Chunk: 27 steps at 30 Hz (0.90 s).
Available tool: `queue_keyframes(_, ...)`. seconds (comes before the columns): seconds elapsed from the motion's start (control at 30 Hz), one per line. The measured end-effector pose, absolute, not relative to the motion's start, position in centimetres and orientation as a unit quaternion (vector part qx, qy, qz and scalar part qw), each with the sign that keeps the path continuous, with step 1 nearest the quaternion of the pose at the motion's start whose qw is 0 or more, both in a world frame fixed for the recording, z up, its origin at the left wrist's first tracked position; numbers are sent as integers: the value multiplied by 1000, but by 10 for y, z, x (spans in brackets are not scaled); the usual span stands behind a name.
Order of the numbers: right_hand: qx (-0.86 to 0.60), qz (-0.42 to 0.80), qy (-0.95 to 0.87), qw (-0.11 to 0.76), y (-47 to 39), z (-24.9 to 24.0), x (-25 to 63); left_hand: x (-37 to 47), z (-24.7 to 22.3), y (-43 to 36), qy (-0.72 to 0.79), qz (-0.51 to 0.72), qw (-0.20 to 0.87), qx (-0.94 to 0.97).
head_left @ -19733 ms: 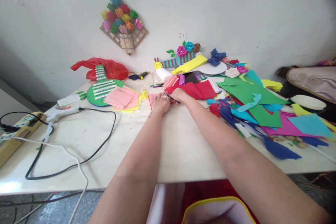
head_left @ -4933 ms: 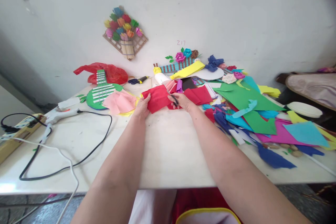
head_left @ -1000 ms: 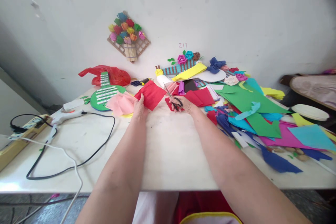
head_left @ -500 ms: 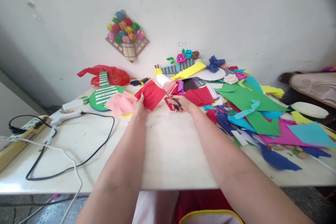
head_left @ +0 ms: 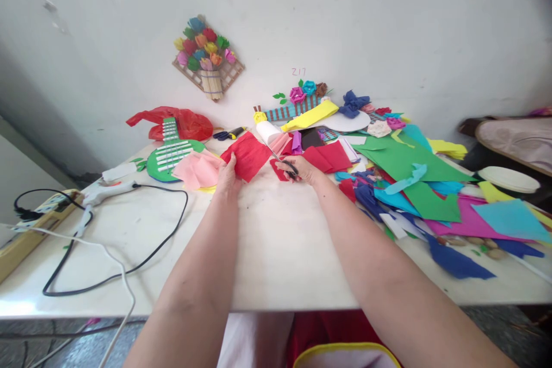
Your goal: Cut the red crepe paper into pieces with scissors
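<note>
**Head view: two hands with red paper and scissors**

Head view shows a white table (head_left: 276, 253) against a pale wall. The left hand (head_left: 227, 175) is closed on the near edge of a red paper sheet (head_left: 248, 154), which is lifted a little and tilted over the table. The right hand (head_left: 302, 169) has its fingers closed through the handles of the scissors (head_left: 284, 162), and the blades point up and to the left, toward the red sheet (if the blades are open I cannot tell). A small red piece (head_left: 278, 169) lies just under this hand.

Beside the left hand are pink papers (head_left: 197, 169) and a green paper guitar (head_left: 169, 152). A glue gun (head_left: 110, 190) with a black cable (head_left: 129, 264) lies far left. To the right is a pile of coloured papers (head_left: 414, 178).
</note>
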State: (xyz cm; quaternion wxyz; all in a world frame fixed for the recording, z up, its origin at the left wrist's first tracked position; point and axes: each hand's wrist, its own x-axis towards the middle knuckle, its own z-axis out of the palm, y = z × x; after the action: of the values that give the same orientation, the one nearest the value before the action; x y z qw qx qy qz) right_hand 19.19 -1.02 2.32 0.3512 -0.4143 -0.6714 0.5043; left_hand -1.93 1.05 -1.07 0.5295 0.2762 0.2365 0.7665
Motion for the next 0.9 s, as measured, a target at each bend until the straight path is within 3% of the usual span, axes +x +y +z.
queue_keyframes(0.9,-408,517,-667,349,-7,21,197,-20,-10,9,250,757,537,277)
